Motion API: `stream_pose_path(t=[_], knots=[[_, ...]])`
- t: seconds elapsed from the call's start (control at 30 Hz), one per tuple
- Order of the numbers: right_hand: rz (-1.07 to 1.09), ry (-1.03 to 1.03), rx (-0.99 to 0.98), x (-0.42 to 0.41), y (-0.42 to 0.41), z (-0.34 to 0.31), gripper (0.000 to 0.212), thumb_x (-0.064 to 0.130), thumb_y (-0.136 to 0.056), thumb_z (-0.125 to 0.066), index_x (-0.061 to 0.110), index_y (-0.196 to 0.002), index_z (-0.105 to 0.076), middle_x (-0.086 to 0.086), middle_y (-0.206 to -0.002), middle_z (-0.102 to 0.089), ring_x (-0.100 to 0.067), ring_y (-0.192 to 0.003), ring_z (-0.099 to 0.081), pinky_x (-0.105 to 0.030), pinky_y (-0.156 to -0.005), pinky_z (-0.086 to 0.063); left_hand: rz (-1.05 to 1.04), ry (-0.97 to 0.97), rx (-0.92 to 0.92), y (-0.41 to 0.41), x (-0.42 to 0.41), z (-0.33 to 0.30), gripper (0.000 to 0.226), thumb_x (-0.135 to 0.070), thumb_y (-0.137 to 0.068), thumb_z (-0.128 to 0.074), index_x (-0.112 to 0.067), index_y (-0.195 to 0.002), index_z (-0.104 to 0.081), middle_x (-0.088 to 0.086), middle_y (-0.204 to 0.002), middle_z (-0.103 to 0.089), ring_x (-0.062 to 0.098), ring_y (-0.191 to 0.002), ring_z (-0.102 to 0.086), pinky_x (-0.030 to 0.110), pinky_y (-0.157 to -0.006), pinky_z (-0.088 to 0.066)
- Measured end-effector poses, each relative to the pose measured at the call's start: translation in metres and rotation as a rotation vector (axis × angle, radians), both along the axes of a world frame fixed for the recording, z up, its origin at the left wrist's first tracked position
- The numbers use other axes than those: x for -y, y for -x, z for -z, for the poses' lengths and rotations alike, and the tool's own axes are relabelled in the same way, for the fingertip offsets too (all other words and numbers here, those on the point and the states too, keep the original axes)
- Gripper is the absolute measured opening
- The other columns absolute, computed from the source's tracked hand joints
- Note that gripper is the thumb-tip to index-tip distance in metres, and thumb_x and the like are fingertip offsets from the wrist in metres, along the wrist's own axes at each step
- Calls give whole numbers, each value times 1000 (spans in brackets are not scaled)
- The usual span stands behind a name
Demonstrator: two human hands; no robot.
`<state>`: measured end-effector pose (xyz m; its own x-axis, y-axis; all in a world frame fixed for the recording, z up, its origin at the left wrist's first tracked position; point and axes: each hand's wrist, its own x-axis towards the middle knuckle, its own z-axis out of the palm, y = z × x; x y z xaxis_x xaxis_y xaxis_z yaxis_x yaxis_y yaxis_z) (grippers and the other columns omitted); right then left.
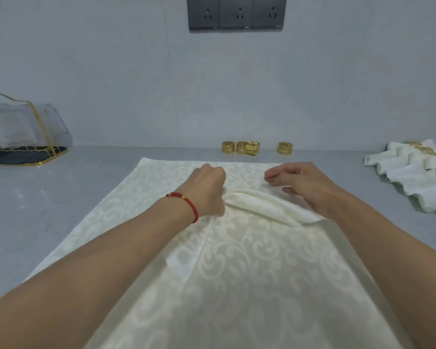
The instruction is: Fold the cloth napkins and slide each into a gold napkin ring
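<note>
While a cream napkin [237, 260] is spread flat across the grey table [61, 210] at the centre of the frame, a raised ridge of its cloth [259, 202] is gathered between two bare hands. The left hand [209, 190], marked by a red cord bracelet [186, 204] at the wrist, is curled into a fist on the left end of the ridge, apparently pinching the fabric to keep the pleat from slipping. The right hand [302, 187] is held relaxed and uncurled at the ridge's right side, its fingers lifted just above the cloth and gripping nothing; it is judged to be placed there to press or draw up the next pleat. Four gold rings [252, 148] are lined up at the wall, just beyond the napkin's far edge and within easy reach of both hands. Finished napkins [410, 172], already threaded through rings, are laid out at the right edge. A wire basket [25, 144] with more folded cloth is seen at the left edge.
</note>
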<state>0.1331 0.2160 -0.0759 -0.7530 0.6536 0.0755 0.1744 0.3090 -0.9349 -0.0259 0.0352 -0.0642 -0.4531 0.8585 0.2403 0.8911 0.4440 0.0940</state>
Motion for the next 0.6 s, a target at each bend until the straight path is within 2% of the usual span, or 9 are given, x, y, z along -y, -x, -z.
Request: stream_pose_path(t=[0.07, 0.1, 0.17, 0.23, 0.33, 0.4, 0.47, 0.53, 0.6], knots=[[218, -59, 22, -26, 7, 9, 21, 2, -96, -62, 14, -96, -79, 0, -105, -77, -18, -103, -71, -24, -82, -57, -123, -150, 28, 19, -1, 10, 27, -16, -74, -71, -15, -70, -44, 8, -86, -56, 27, -82, -49, 35, -63, -40], [295, -72, 31, -38, 13, 13, 22, 4, -97, -61, 15, -93, -79, -3, -104, -76, -21, -98, -72, -29, -80, -60, -170, -220, 26, 28, -1, 15, 24, -15, -75, -68, -14, -71, -45, 10, -86, -58, 28, -80, -48, 34, -63, -37], [386, -110, 57, -57, 26, 20, 20, 6, -97, -60, 16, -92, -78, -5, -103, -76, -23, -92, -72, -40, -89, -61, -226, -313, 19, 39, -4, 26, 18, -15, -74, -64, -11, -72, -47, 11, -81, -60, 31, -76, -51, 34, -62, -34], [423, -281, 147, -72, 38, 22, 21, 6, -95, -61, 14, -108, -76, -3, -108, -72, -23, -104, -68, -32, -101, -52, -230, -351, -3, 41, -5, 30, 15, -15, -74, -63, -9, -72, -50, 10, -76, -60, 32, -75, -54, 36, -62, -38], [379, -469, 287, -100, 67, 20, 45, 5, -91, -64, 17, -134, -63, -6, -124, -64, -24, -115, -61, -26, -98, -42, -245, -385, -37, 44, -5, 33, 14, -17, -77, -65, -8, -76, -54, 7, -75, -61, 29, -74, -54, 36, -65, -39], [364, -473, 347, -121, 89, 20, 55, 11, -86, -64, 24, -139, -56, -11, -128, -60, -30, -117, -58, -31, -94, -45, -266, -377, -52, 43, -5, 35, 15, -19, -78, -65, -9, -78, -54, 5, -75, -62, 27, -73, -52, 34, -64, -35], [390, -454, 424, -139, 110, 23, 56, 23, -81, -61, 28, -136, -51, -20, -132, -51, -40, -121, -52, -41, -89, -47, -278, -380, -44, 42, -6, 37, 17, -20, -79, -65, -12, -76, -51, 4, -75, -61, 27, -73, -53, 34, -65, -35], [437, -477, 538, -150, 122, 26, 57, 26, -87, -60, 28, -142, -44, -20, -136, -37, -42, -123, -46, -47, -97, -45, -284, -381, -23, 41, -7, 37, 22, -21, -80, -64, -14, -74, -45, 3, -74, -58, 26, -74, -52, 34, -68, -37], [497, -531, 594, -158, 124, 27, 48, 28, -92, -59, 24, -138, -48, -19, -134, -35, -43, -120, -47, -48, -98, -44, -290, -387, -22, 40, -7, 38, 30, -22, -82, -63, -18, -69, -37, 0, -73, -52, 23, -72, -48, 32, -68, -34]])
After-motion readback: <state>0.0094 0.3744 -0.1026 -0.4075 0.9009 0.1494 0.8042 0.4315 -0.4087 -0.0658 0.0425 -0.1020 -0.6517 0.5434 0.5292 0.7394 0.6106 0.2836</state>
